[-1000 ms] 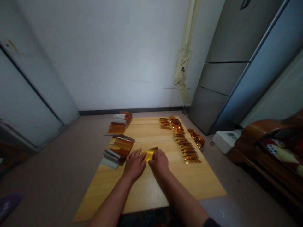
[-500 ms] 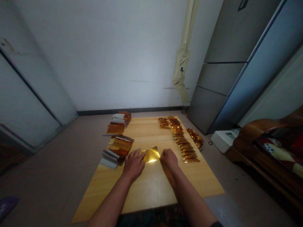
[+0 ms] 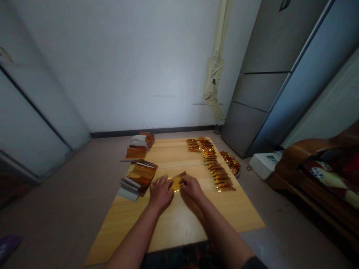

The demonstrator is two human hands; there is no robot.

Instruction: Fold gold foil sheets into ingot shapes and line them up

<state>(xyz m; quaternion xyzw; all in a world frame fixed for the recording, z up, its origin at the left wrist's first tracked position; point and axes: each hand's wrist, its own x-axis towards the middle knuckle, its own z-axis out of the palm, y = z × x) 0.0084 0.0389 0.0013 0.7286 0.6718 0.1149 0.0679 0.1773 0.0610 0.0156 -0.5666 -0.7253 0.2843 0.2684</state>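
Observation:
A sheet of shiny gold foil paper (image 3: pixel 176 184) lies on the wooden table between my two hands, partly covered by both. My left hand (image 3: pixel 160 192) rests flat on the table, its fingers spread and its thumb side on the sheet's left end. At the other end, my right hand (image 3: pixel 192 187) is closed in a pinch on the right edge, bent over toward the left. Left of my left hand is a pile of foil sheets (image 3: pixel 144 173) with pale backs. Folded gold foil pieces (image 3: pixel 218 172) stand in an overlapping row to the right.
The wooden table (image 3: pixel 120 224) stands near a white wall. More foil sheets (image 3: pixel 137 151) lie at its far left corner. Beyond the right edge sits a container of gold foil pieces (image 3: pixel 230 162). A refrigerator (image 3: pixel 252 86), a white box (image 3: pixel 262 164) and a wooden seat (image 3: pixel 297 157) are on the right.
My right hand has moved left toward my left hand, carrying the sheet's right edge over. Less of the foil paper shows now. My left hand stays nearly in place.

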